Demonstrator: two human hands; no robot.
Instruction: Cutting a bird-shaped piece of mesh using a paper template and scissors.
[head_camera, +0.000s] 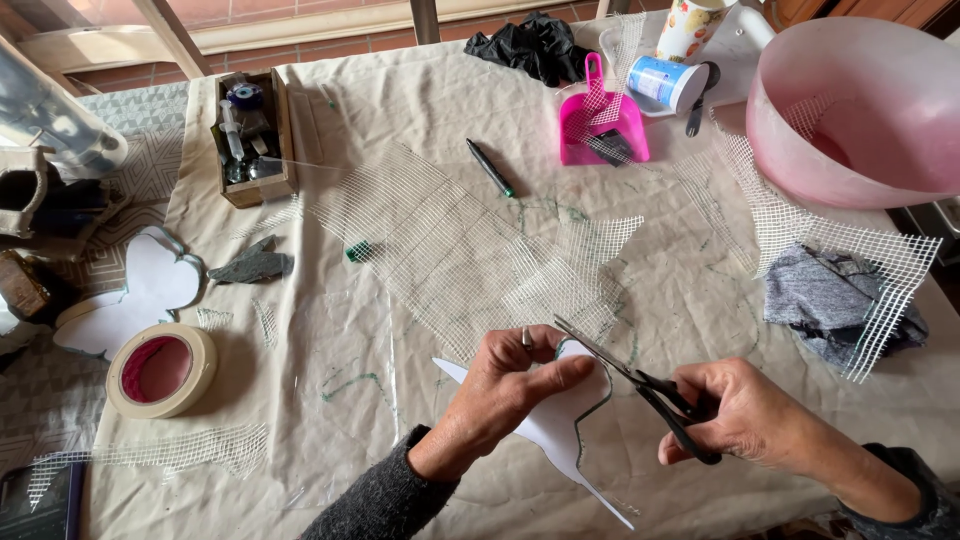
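My left hand (505, 385) pinches a white cut-out shape (560, 425) with a green-marked edge, holding it just above the cloth-covered table (400, 100). My right hand (750, 415) grips black-handled scissors (640, 385); their blades are parted and point up-left along the shape's upper edge, close to my left thumb. A sheet of white mesh (460, 250) lies flat on the cloth just beyond both hands.
A roll of tape (160, 370) and white cut-outs (150, 285) lie at left, near a wooden box (255, 140) of small items. A green pen (490, 168), pink scoop (600, 120), pink bowl (850, 110), grey cloth (835, 300) and more mesh (880, 260) lie farther back and right.
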